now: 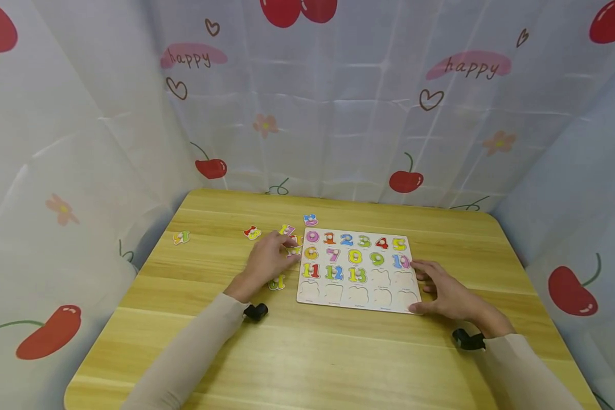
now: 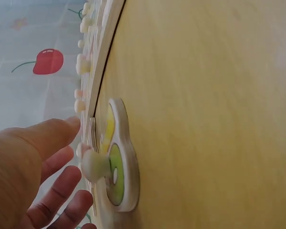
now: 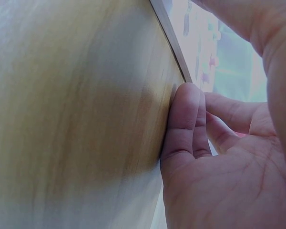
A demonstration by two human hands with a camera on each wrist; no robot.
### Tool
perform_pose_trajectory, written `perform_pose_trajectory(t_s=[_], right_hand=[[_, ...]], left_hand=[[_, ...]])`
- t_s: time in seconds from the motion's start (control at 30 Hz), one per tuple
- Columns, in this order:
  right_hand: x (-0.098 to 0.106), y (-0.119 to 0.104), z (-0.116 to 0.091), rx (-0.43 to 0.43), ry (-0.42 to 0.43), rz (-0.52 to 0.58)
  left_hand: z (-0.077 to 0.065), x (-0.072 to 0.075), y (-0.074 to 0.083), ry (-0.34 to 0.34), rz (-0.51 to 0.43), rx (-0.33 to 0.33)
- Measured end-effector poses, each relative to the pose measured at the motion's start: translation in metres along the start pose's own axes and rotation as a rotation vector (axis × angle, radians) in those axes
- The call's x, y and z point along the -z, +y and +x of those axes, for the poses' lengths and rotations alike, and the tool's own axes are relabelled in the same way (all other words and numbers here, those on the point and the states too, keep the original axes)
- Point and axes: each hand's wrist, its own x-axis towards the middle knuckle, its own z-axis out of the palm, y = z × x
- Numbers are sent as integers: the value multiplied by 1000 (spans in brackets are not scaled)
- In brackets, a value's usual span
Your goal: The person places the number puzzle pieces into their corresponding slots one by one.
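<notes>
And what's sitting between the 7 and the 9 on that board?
The yellow 8, between the 7 and 9 on the board, as the head view shows.

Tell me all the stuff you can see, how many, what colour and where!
Number puzzle board: one, pale, on the table
Fitted number pieces: fourteen (0 to 13), many colours, in the board
Vacant slots: seven, pale, in the board's nearer two rows
Loose number pieces: seven visible, many colours, left of the board and beyond it
Table: one, yellowish wood, under the board
Cherry-print curtain: count unclear, whitish, round the table
"Happy" words: two, brown on pink, back curtain
Wrist cameras: two, black, at the wrists
Sleeves: two, beige, on the arms
Left hand: one, near loose pieces
Right hand: one, at the board's right edge
</notes>
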Motion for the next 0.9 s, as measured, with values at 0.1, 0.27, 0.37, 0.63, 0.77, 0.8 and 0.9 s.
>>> perform_pose_trajectory(t_s=[0.1,0.27,0.37,0.63,0.77,0.8,0.9], right_hand=[[0,0,0,2,0,0],[0,1,0,-2,1,-10],[0,1,0,-7,0,-15],[1,0,0,-7,-2,-5],[1,0,0,2,-8,6],[2,1,0,3,-9,8],[2,0,0,-2,-8,6]], left_hand=[[1,0,-3,11,-14,-1],[1,0,-5,4,-31,24],[1,0,-5,2,-33,39],[2,-2,-6,9,-17,43],[2,-1,-5,11,-14,45],[2,-2,-5,10,-14,46],[2,-2,-5,2,-16,54]])
